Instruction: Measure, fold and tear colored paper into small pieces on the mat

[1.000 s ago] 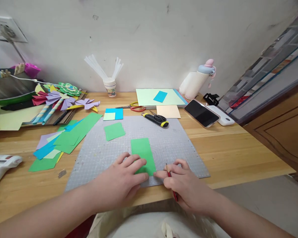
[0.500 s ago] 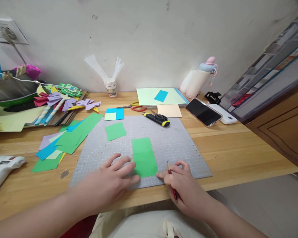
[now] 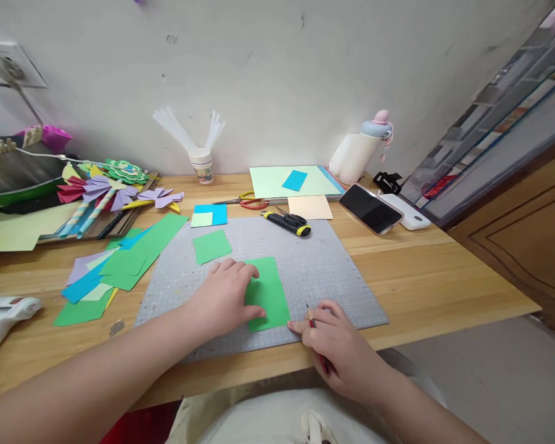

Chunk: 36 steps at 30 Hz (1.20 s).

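Note:
A green paper rectangle [image 3: 271,293] lies flat on the grey cutting mat [image 3: 333,277]. My left hand [image 3: 229,293] is at its left edge, thumb and fingers apart, the thumb over the paper. My right hand [image 3: 330,339] is closed around a pencil [image 3: 311,317] with a red and dark body, its tip pointing up and away. The right index fingertip rests at the paper's lower right corner. Beyond my left hand lies a smaller green paper piece [image 3: 211,246] on the mat.
A utility knife [image 3: 284,222] and small black scissors [image 3: 295,217] lie at the mat's far edge. Coloured paper strips [image 3: 124,259] and a glue gun [image 3: 4,317] are on the left. At right are a phone [image 3: 371,208] and a bottle [image 3: 367,148]; a cup with white sticks [image 3: 201,166] stands behind.
My left hand has moved forward along the green rectangle's left side, away from its bottom edge. The right hand stays at the lower right corner with the pencil. The view has shifted slightly.

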Motion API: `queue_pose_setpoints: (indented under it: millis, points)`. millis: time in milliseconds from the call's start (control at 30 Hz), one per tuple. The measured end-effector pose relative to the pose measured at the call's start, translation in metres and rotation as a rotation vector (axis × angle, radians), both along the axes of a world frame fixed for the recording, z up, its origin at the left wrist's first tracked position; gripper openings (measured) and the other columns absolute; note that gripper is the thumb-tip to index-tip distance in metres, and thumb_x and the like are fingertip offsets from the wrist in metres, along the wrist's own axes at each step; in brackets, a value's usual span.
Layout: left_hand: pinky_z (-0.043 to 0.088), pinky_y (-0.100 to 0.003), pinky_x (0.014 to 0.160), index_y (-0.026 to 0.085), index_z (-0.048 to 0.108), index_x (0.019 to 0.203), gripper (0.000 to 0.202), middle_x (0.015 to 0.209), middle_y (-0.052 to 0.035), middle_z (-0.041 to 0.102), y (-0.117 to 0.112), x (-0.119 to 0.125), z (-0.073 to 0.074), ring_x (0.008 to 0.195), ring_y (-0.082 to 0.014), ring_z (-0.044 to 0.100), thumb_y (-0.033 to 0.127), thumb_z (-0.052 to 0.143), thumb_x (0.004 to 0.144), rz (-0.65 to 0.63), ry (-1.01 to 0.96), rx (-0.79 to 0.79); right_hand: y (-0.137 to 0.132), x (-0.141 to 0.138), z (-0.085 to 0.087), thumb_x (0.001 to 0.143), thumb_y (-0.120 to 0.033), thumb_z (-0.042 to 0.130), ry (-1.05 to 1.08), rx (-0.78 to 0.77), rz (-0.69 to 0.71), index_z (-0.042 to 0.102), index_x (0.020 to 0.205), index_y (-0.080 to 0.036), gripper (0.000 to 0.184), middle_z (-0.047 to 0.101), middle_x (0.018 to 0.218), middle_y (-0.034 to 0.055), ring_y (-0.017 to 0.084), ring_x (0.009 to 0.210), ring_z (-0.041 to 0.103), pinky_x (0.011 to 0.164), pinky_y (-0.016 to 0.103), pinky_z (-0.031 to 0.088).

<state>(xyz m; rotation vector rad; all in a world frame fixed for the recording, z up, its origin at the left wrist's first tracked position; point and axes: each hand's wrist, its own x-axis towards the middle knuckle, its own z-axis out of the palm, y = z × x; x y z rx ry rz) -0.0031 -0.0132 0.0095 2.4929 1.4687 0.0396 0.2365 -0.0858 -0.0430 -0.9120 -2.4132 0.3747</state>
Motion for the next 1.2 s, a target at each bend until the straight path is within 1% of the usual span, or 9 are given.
queue_pose_setpoints:
  millis: [167,267,400,567,733,833,900,1000,1200]
  points:
    - [0.040,-0.039,0.078,0.021,0.062,0.093,0.046,0.080,-0.0026,0.065,0.020,0.019,-0.003,0.080,-0.0243,0.060,0.049,0.078,0.060,-0.015,0.075,-0.130,-0.002,0.001,-0.004,0.077,0.001,0.043,0.037,0.050,-0.030,0.055,0.098,-0.021,0.033,0.068,0.095,0.0045,0.017,0.081,0.055,0.082,0.038,0.039]
    - [0.040,-0.036,0.077,0.022,0.064,0.081,0.034,0.086,-0.0021,0.065,0.022,0.021,-0.001,0.084,-0.0233,0.061,0.046,0.077,0.062,-0.035,0.082,-0.176,-0.003,0.001,-0.006,0.078,0.000,0.043,0.050,0.101,-0.065,0.056,0.104,-0.020,0.035,0.067,0.086,0.0044,0.018,0.078,0.053,0.079,0.038,0.040]
    - [0.042,-0.034,0.076,0.021,0.061,0.101,0.045,0.108,-0.0075,0.061,0.016,0.020,0.000,0.097,-0.0257,0.059,0.043,0.075,0.064,0.003,0.071,-0.153,-0.005,0.000,-0.006,0.076,-0.001,0.046,0.006,0.154,-0.080,0.055,0.092,-0.021,0.027,0.069,0.095,0.0049,0.019,0.082,0.053,0.087,0.043,0.037]
    - [0.041,-0.040,0.077,0.018,0.059,0.106,0.053,0.094,-0.0084,0.067,0.018,0.023,-0.003,0.089,-0.0292,0.062,0.046,0.074,0.065,0.033,0.114,-0.164,-0.005,-0.002,-0.009,0.078,-0.002,0.044,0.023,0.144,-0.173,0.050,0.084,-0.022,0.022,0.066,0.084,0.0035,0.020,0.080,0.051,0.087,0.043,0.037]
    - [0.038,-0.037,0.079,0.020,0.063,0.082,0.020,0.091,-0.0041,0.067,0.011,0.027,0.013,0.090,-0.0246,0.060,0.034,0.072,0.072,-0.127,0.091,-0.135,-0.002,0.001,-0.013,0.085,-0.009,0.044,0.230,0.050,-0.375,0.044,0.089,-0.023,0.014,0.065,0.093,0.0053,0.020,0.082,0.055,0.084,0.042,0.039]
    - [0.033,-0.034,0.083,0.023,0.061,0.080,0.005,0.088,0.0020,0.064,-0.009,0.020,0.029,0.093,-0.0176,0.055,0.019,0.060,0.083,-0.328,0.029,-0.021,0.008,0.004,-0.009,0.091,-0.019,0.044,0.419,-0.162,-0.481,0.039,0.096,-0.025,0.009,0.063,0.110,0.0081,0.021,0.097,0.058,0.088,0.041,0.041]
    - [0.032,-0.035,0.081,0.021,0.057,0.078,0.015,0.080,0.0012,0.060,-0.023,0.011,0.036,0.087,-0.0168,0.052,0.018,0.050,0.091,-0.609,0.017,0.278,0.019,0.005,-0.003,0.093,-0.025,0.044,0.478,-0.263,-0.489,0.037,0.099,-0.026,0.009,0.060,0.120,0.0097,0.022,0.108,0.056,0.091,0.042,0.041]
    - [0.033,-0.034,0.079,0.020,0.059,0.082,0.017,0.090,0.0000,0.063,-0.038,-0.004,0.036,0.093,-0.0167,0.050,0.016,0.047,0.093,-0.850,0.026,0.663,0.040,0.001,0.010,0.092,-0.033,0.050,0.379,-0.283,-0.425,0.037,0.099,-0.026,0.016,0.055,0.131,0.0102,0.023,0.109,0.054,0.093,0.043,0.040]
    - [0.034,-0.029,0.088,0.023,0.062,0.089,0.013,0.113,0.0062,0.064,-0.038,-0.033,0.022,0.113,-0.0139,0.045,0.015,0.052,0.091,-0.860,0.063,0.759,0.080,-0.012,0.019,0.078,-0.029,0.064,0.177,-0.351,-0.248,0.042,0.092,-0.025,0.026,0.060,0.118,0.0056,0.022,0.097,0.053,0.090,0.042,0.038]
